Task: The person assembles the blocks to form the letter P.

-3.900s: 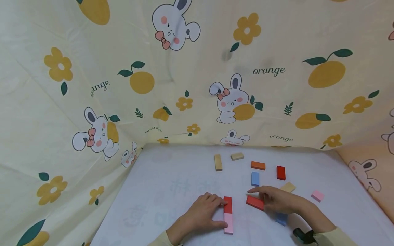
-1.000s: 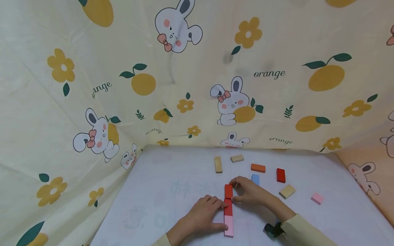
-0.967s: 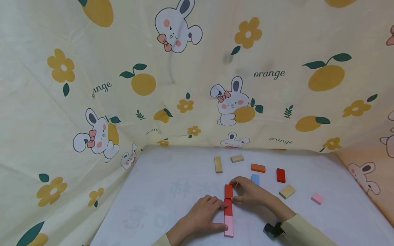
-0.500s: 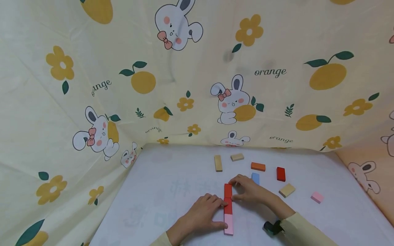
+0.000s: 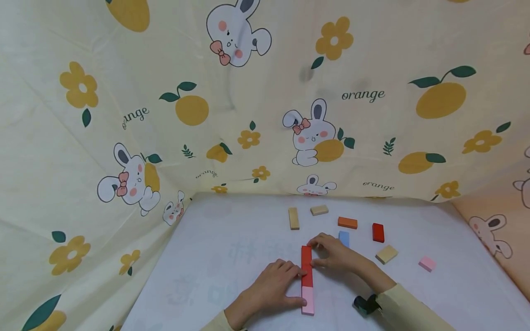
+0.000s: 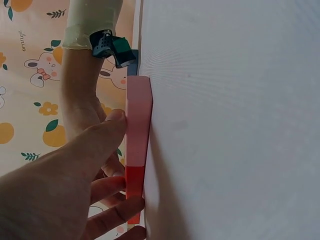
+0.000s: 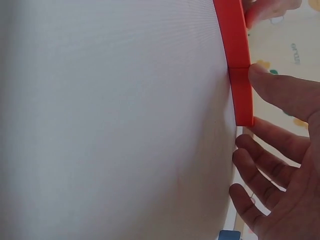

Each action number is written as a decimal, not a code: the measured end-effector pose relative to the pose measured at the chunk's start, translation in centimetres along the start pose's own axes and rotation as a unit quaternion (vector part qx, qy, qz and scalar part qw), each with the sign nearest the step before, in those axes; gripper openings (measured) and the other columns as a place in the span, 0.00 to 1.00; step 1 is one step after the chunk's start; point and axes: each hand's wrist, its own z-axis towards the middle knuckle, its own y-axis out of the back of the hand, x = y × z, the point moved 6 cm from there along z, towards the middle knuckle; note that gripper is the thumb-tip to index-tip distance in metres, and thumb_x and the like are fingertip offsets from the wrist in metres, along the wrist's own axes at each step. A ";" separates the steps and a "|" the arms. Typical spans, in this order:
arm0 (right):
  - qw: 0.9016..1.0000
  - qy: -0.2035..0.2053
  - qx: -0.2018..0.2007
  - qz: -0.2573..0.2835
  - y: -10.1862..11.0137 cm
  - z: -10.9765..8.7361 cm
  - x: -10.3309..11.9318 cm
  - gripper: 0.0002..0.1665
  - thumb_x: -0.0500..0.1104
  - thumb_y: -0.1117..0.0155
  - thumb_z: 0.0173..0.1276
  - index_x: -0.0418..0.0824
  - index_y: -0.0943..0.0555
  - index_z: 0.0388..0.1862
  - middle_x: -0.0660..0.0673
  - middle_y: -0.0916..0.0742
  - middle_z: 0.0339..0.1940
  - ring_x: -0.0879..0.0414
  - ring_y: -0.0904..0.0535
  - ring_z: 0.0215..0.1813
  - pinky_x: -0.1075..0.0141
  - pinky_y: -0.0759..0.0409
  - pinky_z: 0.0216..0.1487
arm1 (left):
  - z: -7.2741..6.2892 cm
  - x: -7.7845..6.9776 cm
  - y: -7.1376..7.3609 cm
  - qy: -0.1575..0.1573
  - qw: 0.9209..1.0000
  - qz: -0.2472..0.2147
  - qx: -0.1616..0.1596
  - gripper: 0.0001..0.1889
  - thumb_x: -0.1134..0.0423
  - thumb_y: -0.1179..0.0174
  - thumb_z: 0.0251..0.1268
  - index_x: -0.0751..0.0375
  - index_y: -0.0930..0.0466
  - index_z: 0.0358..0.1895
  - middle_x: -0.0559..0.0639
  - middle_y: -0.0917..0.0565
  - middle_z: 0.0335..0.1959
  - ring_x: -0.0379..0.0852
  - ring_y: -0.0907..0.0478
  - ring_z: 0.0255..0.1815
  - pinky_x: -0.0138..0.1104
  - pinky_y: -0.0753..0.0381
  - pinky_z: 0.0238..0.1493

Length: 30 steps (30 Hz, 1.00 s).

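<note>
A straight row of blocks lies on the white table in the head view: a pink block (image 5: pixel 308 301) nearest, a red block (image 5: pixel 308 280) in the middle and another red block (image 5: pixel 306 253) at the far end. My left hand (image 5: pixel 271 287) presses along the left side, thumb against the pink block and index finger on the middle red one. With thumb and index finger my right hand (image 5: pixel 333 253) pinches the far red block lengthwise. The right wrist view shows the two red blocks meeting end to end, my thumb (image 7: pixel 267 80) at their joint.
Beyond the hands lie two wooden blocks (image 5: pixel 293 218), an orange block (image 5: pixel 347 222), a red block (image 5: pixel 378 232) and a partly hidden blue block (image 5: pixel 344 238). To the right are another wooden block (image 5: pixel 386 254) and a pink block (image 5: pixel 427 263). A patterned cloth (image 5: pixel 248 92) hangs behind the table.
A red block that lay slanted by my right hand has come left to the row's far end. Its small gap to the middle red block has closed. My left hand stays in place.
</note>
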 end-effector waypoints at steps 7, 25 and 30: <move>1.000 0.004 -0.003 0.000 0.0 -0.1 -0.1 0.31 0.50 0.17 0.64 0.46 0.17 0.64 0.52 0.16 0.56 0.52 0.22 0.58 0.51 0.17 0.60 | 0.1 0.1 0.0 0.004 1.000 -0.003 -0.001 0.36 0.28 0.32 0.64 0.34 0.25 0.72 0.34 0.20 0.62 0.38 0.27 0.63 0.43 0.24 0.68; 0.999 -0.010 -0.002 0.034 1.0 -1.1 -0.3 0.33 0.47 0.19 0.67 0.44 0.19 0.68 0.48 0.15 0.61 0.48 0.19 0.62 0.47 0.18 0.65 | 0.8 0.6 0.3 0.016 0.999 -0.029 -0.016 0.42 0.26 0.32 0.63 0.41 0.27 0.76 0.29 0.23 0.46 0.35 0.28 0.55 0.40 0.25 0.66; 0.999 -0.008 -0.030 0.028 2.2 -1.8 -1.0 0.31 0.46 0.20 0.68 0.45 0.19 0.68 0.47 0.14 0.61 0.47 0.18 0.63 0.45 0.17 0.64 | 1.4 0.8 0.2 0.019 1.000 -0.022 -0.011 0.46 0.25 0.33 0.62 0.43 0.29 0.79 0.30 0.25 0.43 0.35 0.30 0.52 0.39 0.25 0.63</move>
